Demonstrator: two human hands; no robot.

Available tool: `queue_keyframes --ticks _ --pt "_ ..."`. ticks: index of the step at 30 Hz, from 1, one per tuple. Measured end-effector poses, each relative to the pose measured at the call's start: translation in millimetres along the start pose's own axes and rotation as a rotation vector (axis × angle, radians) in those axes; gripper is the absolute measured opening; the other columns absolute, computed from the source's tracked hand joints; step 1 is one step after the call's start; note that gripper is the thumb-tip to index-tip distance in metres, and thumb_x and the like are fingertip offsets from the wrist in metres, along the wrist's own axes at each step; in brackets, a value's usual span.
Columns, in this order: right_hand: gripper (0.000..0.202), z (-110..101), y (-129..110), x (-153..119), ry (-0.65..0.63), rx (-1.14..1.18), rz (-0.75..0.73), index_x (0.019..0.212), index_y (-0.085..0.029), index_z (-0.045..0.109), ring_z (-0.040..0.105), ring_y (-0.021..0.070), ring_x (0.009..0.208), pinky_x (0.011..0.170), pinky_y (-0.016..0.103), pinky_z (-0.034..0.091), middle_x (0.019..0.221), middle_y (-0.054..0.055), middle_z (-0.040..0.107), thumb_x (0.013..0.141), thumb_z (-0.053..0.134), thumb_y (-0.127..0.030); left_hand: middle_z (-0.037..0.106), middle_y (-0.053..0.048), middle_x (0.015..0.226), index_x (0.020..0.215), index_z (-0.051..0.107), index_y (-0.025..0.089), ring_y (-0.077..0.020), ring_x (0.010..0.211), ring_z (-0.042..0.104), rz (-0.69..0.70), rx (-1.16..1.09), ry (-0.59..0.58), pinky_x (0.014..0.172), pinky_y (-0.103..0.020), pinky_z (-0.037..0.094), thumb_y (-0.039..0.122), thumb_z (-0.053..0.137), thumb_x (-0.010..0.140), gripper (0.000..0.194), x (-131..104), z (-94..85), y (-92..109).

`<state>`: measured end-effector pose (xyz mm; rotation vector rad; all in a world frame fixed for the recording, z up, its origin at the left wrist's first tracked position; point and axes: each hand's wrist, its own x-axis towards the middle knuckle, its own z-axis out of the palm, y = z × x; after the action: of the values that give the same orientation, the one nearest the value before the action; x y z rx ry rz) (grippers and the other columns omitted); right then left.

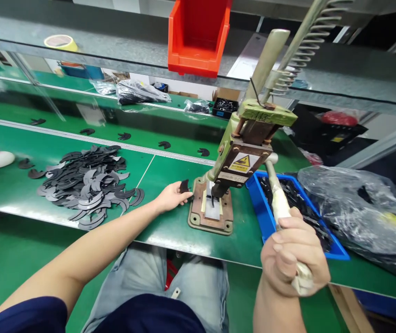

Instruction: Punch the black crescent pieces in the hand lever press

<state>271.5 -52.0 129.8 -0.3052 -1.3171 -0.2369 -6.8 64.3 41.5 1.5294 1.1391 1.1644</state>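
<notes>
My left hand (174,197) pinches a small black curved part (184,186) just left of the base of a green hand press (232,199). Wrapped round the press's taped lever (279,200) is my right hand (296,252), closed, at the lower right. The press head, with a yellow warning label (242,162), hangs over a metal plate (212,209) on the base. A dark piece shows under the ram; its details are too small to tell. To the left lies a heap of black and grey curved parts (92,185).
A blue bin (262,217) of black parts stands right of the press, beside a large plastic bag (360,208). Several black parts lie on the strip behind (124,136). A red bin (192,64) hangs at the shelf edge above. A yellow tape roll (61,42) sits on the shelf.
</notes>
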Motion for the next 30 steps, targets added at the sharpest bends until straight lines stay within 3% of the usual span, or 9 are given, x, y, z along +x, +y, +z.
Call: queue_keyframes --ticks 2,7,10,14,24,30 --pt "0.027 0.4 0.8 -1.0 0.025 0.011 -0.011 0.064 -0.023 0.058 0.066 0.0207 0.076 0.101 0.061 0.055 0.065 -0.001 0.062 0.087 0.071 -0.029 0.065 0.003 0.068 0.096 0.053 0.02 -0.0126 0.055 0.062 -0.002 0.037 -0.002 0.052 -0.023 0.048 0.045 0.076 0.089 0.034 3.9 0.6 8.4" --pt "0.028 -1.1 -1.3 -1.5 -0.002 0.0 0.003 0.065 -0.023 0.058 0.067 0.0206 0.078 0.103 0.061 0.054 0.066 -0.002 0.062 0.088 0.07 -0.032 0.069 0.0 0.072 0.102 0.059 0.018 -0.013 0.058 0.065 -0.02 0.148 -0.243 0.052 -0.022 0.05 0.047 0.066 0.098 0.03 12.2 7.6 30.3" --pt "0.028 -3.4 -3.9 -0.3 -0.03 -0.015 0.012 0.065 -0.023 0.058 0.067 0.0204 0.08 0.104 0.061 0.054 0.067 -0.002 0.062 0.09 0.069 -0.032 0.07 0.0 0.073 0.109 0.063 0.017 -0.0141 0.058 0.067 0.013 0.195 -0.321 0.053 -0.024 0.051 0.046 0.068 0.097 0.032 17.0 14.5 36.8" --pt "0.028 -4.4 -4.8 0.6 -0.041 -0.01 0.015 0.066 -0.022 0.059 0.067 0.0202 0.082 0.105 0.061 0.054 0.068 -0.002 0.063 0.09 0.069 -0.031 0.072 -0.001 0.077 0.116 0.065 0.016 -0.0154 0.06 0.068 0.048 0.235 -0.312 0.056 -0.025 0.052 0.043 0.074 0.093 0.036 23.8 19.1 41.4" --pt "0.031 -0.8 -3.3 -1.7 -0.011 -0.019 0.033 0.064 -0.023 0.056 0.066 0.0197 0.079 0.102 0.06 0.056 0.066 -0.002 0.061 0.09 0.07 -0.035 0.065 0.002 0.068 0.102 0.069 0.016 -0.0109 0.051 0.055 0.001 0.235 -0.435 0.048 -0.023 0.042 0.05 0.073 0.092 0.036 32.2 15.3 50.5" --pt "0.03 -6.4 -0.6 -3.2 -0.032 -0.014 0.025 0.065 -0.024 0.058 0.066 0.0197 0.079 0.102 0.062 0.056 0.066 -0.002 0.062 0.09 0.07 -0.036 0.068 0.001 0.064 0.117 0.069 0.016 -0.0147 0.055 0.065 -0.051 0.334 -0.405 0.052 -0.022 0.049 0.045 0.064 0.1 0.034 31.3 18.1 52.1"
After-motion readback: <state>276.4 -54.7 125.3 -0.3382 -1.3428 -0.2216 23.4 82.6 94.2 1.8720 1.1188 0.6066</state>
